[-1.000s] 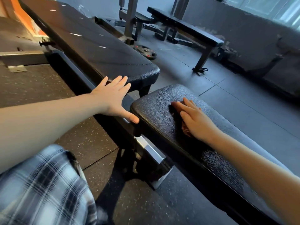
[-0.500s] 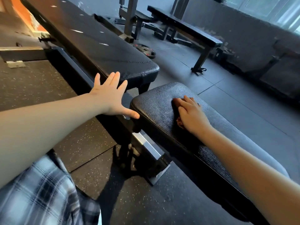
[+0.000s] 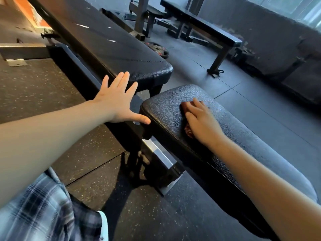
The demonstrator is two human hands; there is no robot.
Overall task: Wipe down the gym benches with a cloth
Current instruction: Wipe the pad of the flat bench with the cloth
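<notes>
The right hand (image 3: 199,122) lies flat, fingers straight, pressing a reddish-brown cloth (image 3: 188,132) onto the seat pad (image 3: 166,108) near its far end. The left hand (image 3: 118,103) is spread wide just left of that pad, thumb tip at its edge, holding nothing.

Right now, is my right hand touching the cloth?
Touching. The head view shows the right hand pressed flat on the reddish cloth, which peeks out beneath the palm.
</notes>
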